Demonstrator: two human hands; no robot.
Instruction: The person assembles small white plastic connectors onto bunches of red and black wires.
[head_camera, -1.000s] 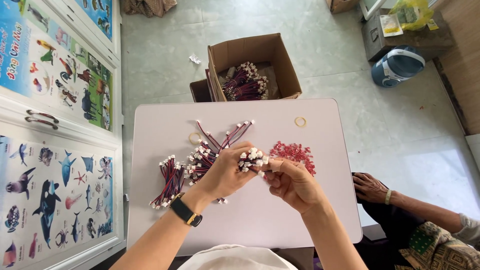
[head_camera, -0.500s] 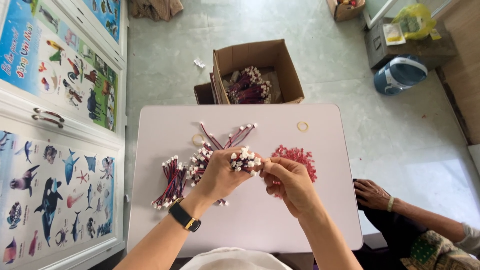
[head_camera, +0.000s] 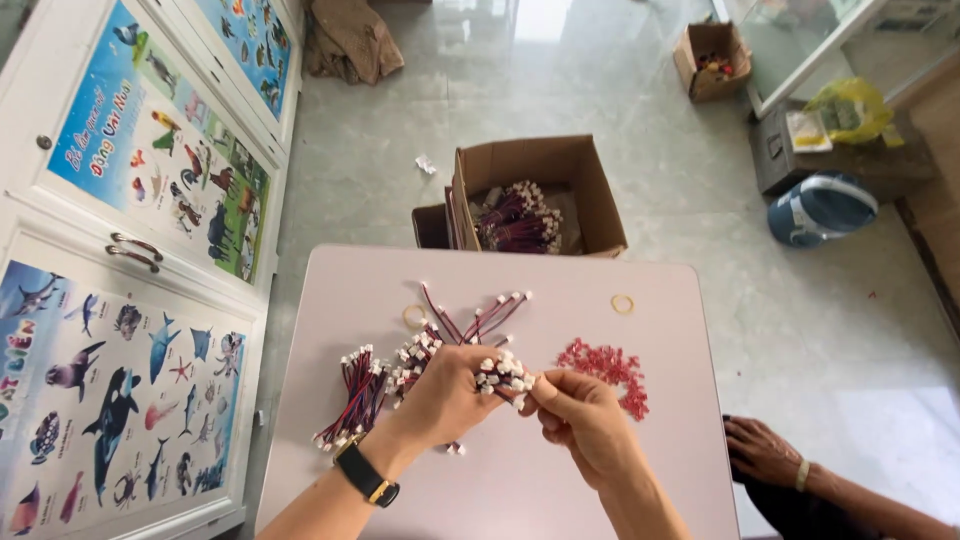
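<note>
- my left hand (head_camera: 450, 395) is closed around a bundle of wires (head_camera: 500, 372) with white plugs, held just above the table (head_camera: 560, 490).
- my right hand (head_camera: 580, 420) pinches one white plug at the edge of that bundle, thumb and forefinger pressed together on it.
- i judge the step in hand to be gathering and evening up the plug ends so the bundle sits flush.
- the next move, as i read it, calls for a steady left grip while the right fingers nudge single plugs without pulling wires loose.
- on the table lie a second wire bundle (head_camera: 352, 395), loose wires (head_camera: 480, 315), a heap of small red pieces (head_camera: 610, 368) and two rubber bands (head_camera: 622, 303).
- beyond the table a cardboard box (head_camera: 540, 195) holds more wires.
- another person's hand (head_camera: 765, 450) rests to the right, apart from mine.
</note>
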